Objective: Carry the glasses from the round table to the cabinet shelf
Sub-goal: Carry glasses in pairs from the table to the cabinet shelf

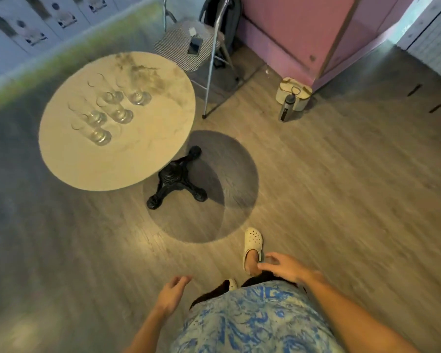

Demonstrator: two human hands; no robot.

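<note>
Head view, looking down across a room. A broad stretch of grey-brown wood-plank floor [341, 200] lies open between the person and the round, pale marble-patterned table [92, 169], whose near rim overhangs a black cast-metal pedestal base [176, 179]; the top casts a circular shadow on the boards to its right. Behind the table stands a metal-framed chair with a striped seat cushion [178, 47], close to the table's far edge, with a dark phone [195, 45] lying on the seat. Further right a pink cabinet [303, 34] meets the floor, and a cream bag [294, 94] with a grey bottle [287, 107] sits at its corner.

Five clear drinking glasses [112, 112] stand upright in a loose cluster on the left half of the tabletop — set in from the rim, blurred by motion.

The left hand [172, 294] and right hand [285, 267] are both empty, fingers loosely spread, low in the view above a blue-and-cream patterned shirt [252, 322]. A cream clog [252, 244] steps forward. The glasses lie well apart from both hands — ahead and to the left.
</note>
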